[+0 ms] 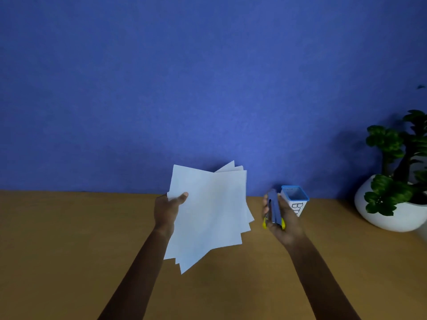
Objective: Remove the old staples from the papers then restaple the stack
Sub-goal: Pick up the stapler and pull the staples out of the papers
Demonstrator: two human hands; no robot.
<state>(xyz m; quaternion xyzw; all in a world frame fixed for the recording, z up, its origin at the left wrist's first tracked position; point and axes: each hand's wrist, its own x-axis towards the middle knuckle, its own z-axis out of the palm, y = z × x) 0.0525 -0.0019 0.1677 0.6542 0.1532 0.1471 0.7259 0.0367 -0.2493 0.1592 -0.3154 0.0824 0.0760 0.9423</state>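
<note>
A loose stack of white papers (209,213) is held up above the brown table, its sheets fanned out of line at the corners. My left hand (168,210) pinches the stack at its upper left corner, thumb on the front sheet. To the right, my right hand (280,219) grips a blue stapler (273,210) with yellow end pieces, held upright in the palm and apart from the papers. No staples can be made out on the sheets.
A small white bin (295,199) with a blue rim and black lettering stands just behind my right hand. A white pot with a green plant (390,204) sits at the far right. The brown table (69,239) meets a blue wall behind.
</note>
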